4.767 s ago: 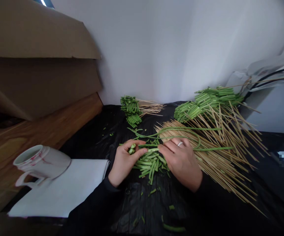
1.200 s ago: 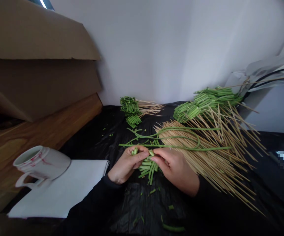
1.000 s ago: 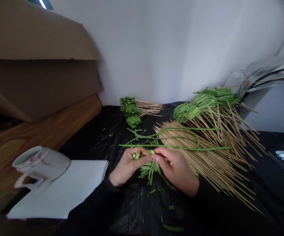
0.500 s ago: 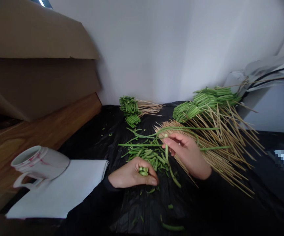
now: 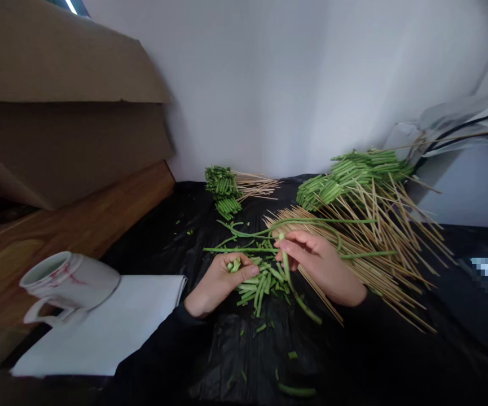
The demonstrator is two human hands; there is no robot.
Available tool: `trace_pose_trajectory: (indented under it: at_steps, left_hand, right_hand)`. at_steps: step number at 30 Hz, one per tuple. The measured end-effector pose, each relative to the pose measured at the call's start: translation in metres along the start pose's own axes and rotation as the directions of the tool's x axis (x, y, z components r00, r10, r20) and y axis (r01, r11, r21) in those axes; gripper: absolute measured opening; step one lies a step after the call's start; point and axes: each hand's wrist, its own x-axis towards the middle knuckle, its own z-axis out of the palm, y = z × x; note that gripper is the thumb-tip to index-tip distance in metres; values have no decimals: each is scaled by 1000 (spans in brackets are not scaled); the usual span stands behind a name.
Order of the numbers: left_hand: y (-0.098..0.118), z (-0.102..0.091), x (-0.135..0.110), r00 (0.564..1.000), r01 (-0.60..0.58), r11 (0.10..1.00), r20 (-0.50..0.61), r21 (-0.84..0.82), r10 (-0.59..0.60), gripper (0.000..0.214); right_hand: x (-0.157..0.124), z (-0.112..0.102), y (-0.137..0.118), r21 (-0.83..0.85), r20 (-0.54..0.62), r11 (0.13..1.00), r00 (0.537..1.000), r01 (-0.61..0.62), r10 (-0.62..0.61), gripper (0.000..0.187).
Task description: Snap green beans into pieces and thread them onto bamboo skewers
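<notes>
In my left hand [image 5: 222,279] are several short cut pieces of green bean [image 5: 234,264], their ends showing above the curled fingers. My right hand [image 5: 322,265] pinches one end of a long green bean [image 5: 293,290], whose other end droops toward the black plastic. Below and between the hands lies a loose pile of cut bean pieces [image 5: 264,282]. Whole long beans [image 5: 244,249] stretch across behind the pile, passing behind my right hand. Beside that hand spreads a heap of bare wooden skewers [image 5: 379,282].
Skewered bean pieces are stacked in a small bundle [image 5: 222,189] at the back and a larger one [image 5: 357,175] at the right. A stained white mug [image 5: 72,282] stands on folded white paper [image 5: 112,327]. Cardboard boxes [image 5: 70,135] rise at the left. Black plastic [image 5: 244,361] covers the surface.
My left hand has moved forward and a little left, uncovering more of the cut pile. The right hand has barely shifted and still pinches the long bean, whose lower end swings slightly right.
</notes>
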Motion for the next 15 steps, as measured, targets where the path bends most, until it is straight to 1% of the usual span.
trace_pose_trajectory:
  at_steps: [2, 5, 9, 10, 11, 13, 14, 15]
  left_hand:
    - [-2, -1, 1, 999, 28, 998, -32, -55, -30, 29]
    - [-3, -1, 1, 997, 52, 993, -49, -111, -58, 29]
    - [-2, 1, 1, 997, 18, 993, -76, -115, -27, 27]
    - [-2, 0, 1, 996, 12, 994, -87, -111, -22, 28]
    - [-2, -1, 1, 995, 9, 995, -99, -102, -19, 28]
    - [-2, -7, 3, 990, 3, 998, -140, -64, -11, 30]
    - [-3, -11, 4, 985, -6, 1000, -171, -31, 0, 31]
    - [-3, -17, 5, 978, -17, 1000, -208, 12, 19, 32]
  right_hand:
    - [3, -4, 0, -68, -37, 997, 999, 26, -28, 27]
    - [7, -9, 2, -165, -146, 981, 981, 104, -129, 23]
    - [8, -15, 0, -213, -239, 964, 948, 159, -210, 18]
    - [8, -17, -1, -241, -272, 953, 931, 181, -245, 18]
    - [7, -19, -1, -281, -315, 937, 903, 205, -292, 17]
    - [7, -25, -1, -396, -388, 883, 825, 253, -411, 17]
    - [8, -29, 0, -465, -405, 843, 782, 271, -475, 17]
    - [9, -33, 2, -538, -397, 794, 746, 282, -534, 17]
